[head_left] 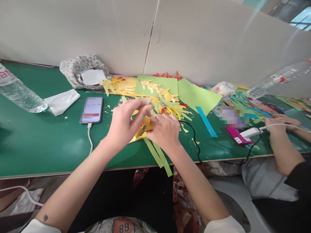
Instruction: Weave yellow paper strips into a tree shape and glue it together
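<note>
My right hand (165, 129) is wrapped round a yellow glue gun (143, 127), whose body shows between my two hands. A black cord (194, 136) trails off on the right of that hand. My left hand (127, 118) is raised just left of the gun, its fingers pinched together at a small whitish, translucent piece (148, 101). Light green paper strips (157, 153) lie below my hands and hang over the table edge. Scissors with orange and yellow handles (176, 112) lie just beyond my right hand, among yellow woven paper pieces (157, 89).
A phone (91, 110) on a white cable lies left. Beyond are a water bottle (21, 92), tissue (63, 102) and patterned cloth bag (84, 71). Green paper (199, 95), a blue strip (206, 121) and a magenta power bank (239, 136) lie right, near another person's arm (283, 145).
</note>
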